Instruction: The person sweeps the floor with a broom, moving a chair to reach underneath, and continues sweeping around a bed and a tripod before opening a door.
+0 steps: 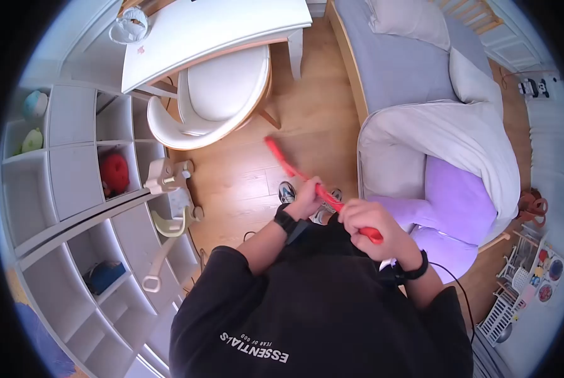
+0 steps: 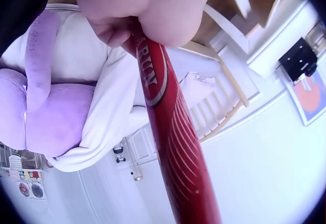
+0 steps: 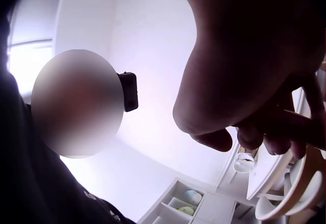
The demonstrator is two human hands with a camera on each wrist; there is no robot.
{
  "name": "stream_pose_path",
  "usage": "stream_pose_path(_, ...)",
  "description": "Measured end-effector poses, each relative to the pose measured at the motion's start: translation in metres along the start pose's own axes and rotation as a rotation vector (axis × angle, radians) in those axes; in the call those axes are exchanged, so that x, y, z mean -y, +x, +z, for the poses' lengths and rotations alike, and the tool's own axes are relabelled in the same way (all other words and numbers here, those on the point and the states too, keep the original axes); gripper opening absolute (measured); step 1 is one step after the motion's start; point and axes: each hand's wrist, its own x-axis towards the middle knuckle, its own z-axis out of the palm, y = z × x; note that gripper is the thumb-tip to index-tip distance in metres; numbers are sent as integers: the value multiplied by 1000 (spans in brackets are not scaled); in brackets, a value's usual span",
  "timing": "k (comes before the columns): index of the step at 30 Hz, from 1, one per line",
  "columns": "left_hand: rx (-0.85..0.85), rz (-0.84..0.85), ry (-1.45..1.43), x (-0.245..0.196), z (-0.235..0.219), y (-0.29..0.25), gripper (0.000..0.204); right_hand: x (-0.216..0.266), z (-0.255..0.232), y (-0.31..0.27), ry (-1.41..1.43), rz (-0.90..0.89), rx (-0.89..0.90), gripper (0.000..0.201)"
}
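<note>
A long red baseball bat (image 1: 279,155) slants across the front of the person's body in the head view. My left hand (image 1: 304,199) grips it around its middle. Closer to the body, my right hand (image 1: 368,220) holds it, and a rounded red end shows below the fingers. White lettering and fine curved lines mark the bat (image 2: 175,127) in the left wrist view, where it runs downward from the hand. In the right wrist view the right hand (image 3: 244,81) is dark, its fingers curled, and much of the bat is hidden.
A white chair (image 1: 222,88) stands at a white desk (image 1: 231,22) ahead. Cubby shelves (image 1: 74,183) line the left side. To the right is a bed (image 1: 398,66) with a rumpled quilt (image 1: 439,126) and a purple cushion (image 1: 461,201). Wooden floor (image 1: 238,170) lies between them.
</note>
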Motion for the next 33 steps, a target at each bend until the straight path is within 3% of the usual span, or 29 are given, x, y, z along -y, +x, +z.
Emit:
stream_pose_path(2, -10, -2, 18, -14, -12, 8, 9, -25, 8, 16, 172, -101, -47, 9)
stream_pose_path(3, -121, 64, -3, -42, -19, -2, 10, -24, 22, 44, 230, -92, -98, 7)
stream_pose_path(6, -163, 76, 26, -78, -66, 39, 12, -72, 38, 73, 361, -21, -180, 6)
stream_pose_path(9, -210, 28, 32, -89, -53, 56, 14, -89, 31, 88, 255, 29, -46, 6)
stream_pose_path(13, 11, -198, 107, -62, 0, 95, 20, -60, -17, 88, 37, -4, -158, 6)
stream_pose_path(14, 17, -185, 93, -51, 32, 99, 21, -61, -38, 81, 22, -35, -199, 6)
stream_pose_path(15, 131, -292, 76, -48, 73, 92, 20, -61, -63, 75, -3, -69, -239, 6)
stream_pose_path(17, 128, -302, 35, -20, 136, 112, 19, -51, -112, 63, -65, -31, -248, 6)
stream_pose_path(20, 336, -402, 73, 24, 195, 166, 17, -47, -162, 45, -211, 55, -229, 7)
stream_pose_path(23, 313, -356, 143, 23, 257, 159, 14, -60, -191, 38, -300, 92, -233, 8)
stream_pose_path(26, 288, -325, 99, 26, 273, 182, 13, -60, -221, 39, -286, 70, -242, 9)
stream_pose_path(31, 222, -303, 71, -30, 274, 152, 14, -33, -234, 58, -196, -16, -186, 11)
stream_pose_path(33, 237, 63, 313, -61, 269, 137, 15, -38, -230, 73, -146, -59, -157, 12)
